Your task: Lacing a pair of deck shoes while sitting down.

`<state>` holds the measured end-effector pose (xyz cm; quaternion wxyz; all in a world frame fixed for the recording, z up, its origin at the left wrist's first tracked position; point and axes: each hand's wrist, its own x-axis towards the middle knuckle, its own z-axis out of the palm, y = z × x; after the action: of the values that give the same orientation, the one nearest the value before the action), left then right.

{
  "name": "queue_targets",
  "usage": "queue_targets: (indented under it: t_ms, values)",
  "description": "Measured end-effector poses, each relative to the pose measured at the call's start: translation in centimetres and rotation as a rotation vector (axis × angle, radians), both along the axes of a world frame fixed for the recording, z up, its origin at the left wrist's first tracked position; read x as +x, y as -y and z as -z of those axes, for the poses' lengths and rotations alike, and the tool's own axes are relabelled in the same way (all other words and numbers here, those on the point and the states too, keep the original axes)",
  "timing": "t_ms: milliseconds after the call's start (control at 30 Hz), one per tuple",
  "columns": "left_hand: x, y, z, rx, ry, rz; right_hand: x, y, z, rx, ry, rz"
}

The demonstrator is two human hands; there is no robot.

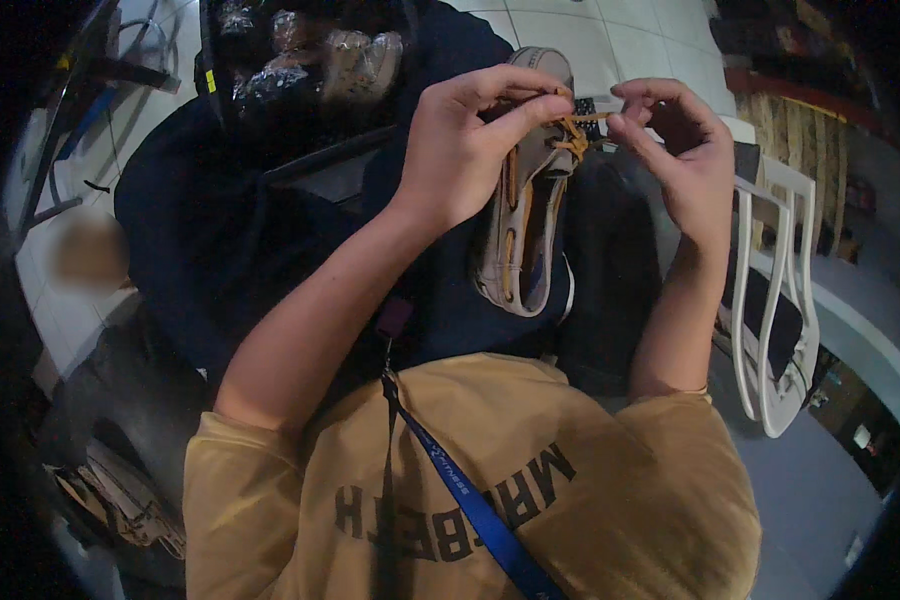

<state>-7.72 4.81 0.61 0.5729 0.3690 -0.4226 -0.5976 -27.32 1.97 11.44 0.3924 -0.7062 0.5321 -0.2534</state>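
Note:
A pale boat shoe (544, 63) with an open heel end toward me rests on my dark-clad lap, toe pointing away. Tan leather lace (576, 146) runs through its side eyelets and is looped over the front of the opening. My left hand (465, 135) lies over the shoe's left side, thumb and fingers pinched on one part of the lace. Off to the right of the shoe, my right hand (682, 150) pinches the other end, and a short stretch of lace spans between the hands. The left fingertips partly cover the shoe's upper.
A dark bin (260, 170) at the far left holds several shoes in clear plastic (360, 65). To the right stands a white plastic chair (770, 300). Another person sits at the left, with more shoes (135, 495) near them. A blue lanyard (470, 500) hangs down my tan shirt.

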Motion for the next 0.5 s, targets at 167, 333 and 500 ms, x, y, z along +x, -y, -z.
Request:
queue_targets:
  t_ms: [167, 333, 500]
  values:
    - [-0.7, 0.0, 1.9, 0.04, -0.092, -0.078, 6.0, -3.6, -2.7, -0.353, -0.298, -0.229]
    - [0.0, 0.2, 1.3, 0.097, -0.165, 0.046, 8.4, -7.5, -4.1, 0.259, 0.277, -1.133]
    - [0.2, 0.3, 1.0, 0.076, -0.213, 0.107, 4.5, -3.3, -2.8, -0.096, 0.403, -0.076]
